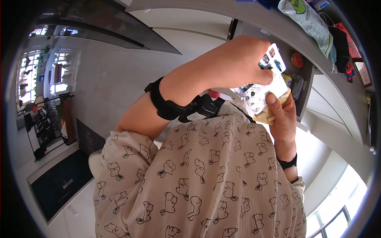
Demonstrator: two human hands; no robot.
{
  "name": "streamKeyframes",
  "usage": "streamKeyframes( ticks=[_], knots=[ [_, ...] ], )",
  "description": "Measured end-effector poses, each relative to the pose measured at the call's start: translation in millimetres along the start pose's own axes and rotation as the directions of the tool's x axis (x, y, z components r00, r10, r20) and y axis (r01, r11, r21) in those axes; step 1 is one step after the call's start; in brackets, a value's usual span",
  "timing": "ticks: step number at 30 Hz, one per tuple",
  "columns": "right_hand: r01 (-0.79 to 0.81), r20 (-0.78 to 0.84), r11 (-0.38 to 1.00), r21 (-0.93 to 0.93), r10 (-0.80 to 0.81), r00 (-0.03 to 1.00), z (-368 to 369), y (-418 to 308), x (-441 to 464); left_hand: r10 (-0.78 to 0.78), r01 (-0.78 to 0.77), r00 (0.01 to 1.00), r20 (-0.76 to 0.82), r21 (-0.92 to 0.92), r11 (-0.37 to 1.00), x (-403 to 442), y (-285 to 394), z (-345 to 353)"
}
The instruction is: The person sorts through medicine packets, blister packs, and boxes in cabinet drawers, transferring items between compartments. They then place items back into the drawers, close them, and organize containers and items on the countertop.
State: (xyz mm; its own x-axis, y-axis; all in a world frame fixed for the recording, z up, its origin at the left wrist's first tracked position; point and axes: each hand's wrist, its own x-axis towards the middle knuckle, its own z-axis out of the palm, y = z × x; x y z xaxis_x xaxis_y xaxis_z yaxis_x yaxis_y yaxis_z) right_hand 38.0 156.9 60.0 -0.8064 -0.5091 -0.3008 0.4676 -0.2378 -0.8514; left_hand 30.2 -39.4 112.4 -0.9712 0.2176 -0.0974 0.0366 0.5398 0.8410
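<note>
1. The left hand (246, 59) pinches the white printed packs (260, 91) by the open drawer (307, 97); its fingertips are partly hidden, and a weak pinch could let 1 slip.
2. The right hand (284, 117) grips their lower end with a tan packet (264, 116); shifting its thumb could loosen both.
3. Glossy surfaces could slide apart, dropping pieces near the red tin (297, 60).

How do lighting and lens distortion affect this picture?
Head view: the left-side window and lower-right window are blown out; the held white card looks overbright, its fine print hard to read; the grey counter edge bows, fisheye-style; corners go black; the rabbit-print shirt shows clearly.
</note>
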Motion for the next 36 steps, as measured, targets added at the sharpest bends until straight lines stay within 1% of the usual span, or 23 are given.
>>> streamKeyframes(
  ticks=[2,3,5,12,14,18,20,24,26,27,29,30,32,33,35,36],
  knots=[
    [0.015,-0.018,1.000,-0.013,-0.015,1.000,0.3,0.8,-1.3,0.098,-0.103,0.994,-0.051,-0.086,0.991,-0.5,-2.6,1.3],
    [0.014,-0.019,1.000,-0.013,-0.015,1.000,0.6,0.5,-1.8,0.098,-0.103,0.994,-0.050,-0.087,0.991,-0.4,-2.9,0.9],
    [0.019,-0.021,1.000,-0.010,-0.019,1.000,1.4,-0.1,-2.8,0.016,-0.016,1.000,0.004,-0.051,0.999,-0.2,-3.4,-0.2],
    [0.025,-0.010,1.000,-0.008,-0.025,1.000,1.8,-2.0,-2.0,0.053,-0.054,0.998,-0.014,-0.074,0.996,1.0,-4.3,0.3],
    [0.000,0.002,1.000,-0.012,0.000,1.000,0.3,-1.7,-1.0,-0.001,0.003,1.000,0.016,-0.124,0.992,0.2,0.1,-1.1],
    [-0.009,0.000,1.000,0.014,0.009,1.000,0.2,0.1,0.3,0.016,-0.016,1.000,-0.006,-0.157,0.988,3.0,-7.1,3.7],
    [-0.021,-0.003,1.000,0.006,0.021,1.000,-2.5,2.0,0.8,0.063,-0.065,0.998,-0.030,-0.077,0.995,3.0,-7.0,3.6],
    [-0.023,-0.008,1.000,0.002,0.023,1.000,-3.4,4.5,1.1,0.074,-0.076,0.997,-0.018,-0.069,0.995,4.6,-7.4,4.4],
    [-0.012,-0.042,0.998,0.063,0.015,0.999,-0.2,4.8,1.1,0.018,-0.018,1.000,-0.020,-0.015,1.000,4.7,-6.4,2.7],
    [-0.008,-0.047,0.998,0.065,0.011,0.999,-0.6,3.2,1.2,0.022,-0.022,1.000,-0.015,-0.013,1.000,3.3,-7.4,-0.3],
    [-0.124,-0.092,0.971,0.203,0.145,0.985,-5.2,-1.8,1.6,0.025,-0.045,0.996,-0.083,-0.241,0.969,-1.3,-12.9,-12.5],
    [-0.111,-0.108,0.972,0.208,0.136,0.985,-9.4,-0.8,3.1,0.052,-0.076,0.993,-0.106,-0.239,0.968,-2.2,-23.9,-19.6],
    [-0.135,0.080,0.940,0.313,0.116,0.990,-18.6,2.6,8.6,0.022,-0.069,0.990,-0.138,-0.345,0.936,-12.4,-24.1,-32.4],
    [-0.142,0.049,0.930,0.339,0.133,0.990,-14.7,-0.4,9.2,0.034,-0.076,0.991,-0.127,-0.344,0.936,-17.2,-26.3,-34.2],
    [-0.143,0.043,0.915,0.377,0.137,0.990,-13.5,0.8,11.9,-0.132,0.075,0.980,-0.149,-0.340,0.938,-27.0,-35.8,-29.9],
    [-0.157,0.051,0.898,0.410,0.150,0.987,-12.9,1.6,12.9,-0.127,0.073,0.982,-0.141,-0.336,0.939,-28.9,-38.2,-25.4]
  ],
)
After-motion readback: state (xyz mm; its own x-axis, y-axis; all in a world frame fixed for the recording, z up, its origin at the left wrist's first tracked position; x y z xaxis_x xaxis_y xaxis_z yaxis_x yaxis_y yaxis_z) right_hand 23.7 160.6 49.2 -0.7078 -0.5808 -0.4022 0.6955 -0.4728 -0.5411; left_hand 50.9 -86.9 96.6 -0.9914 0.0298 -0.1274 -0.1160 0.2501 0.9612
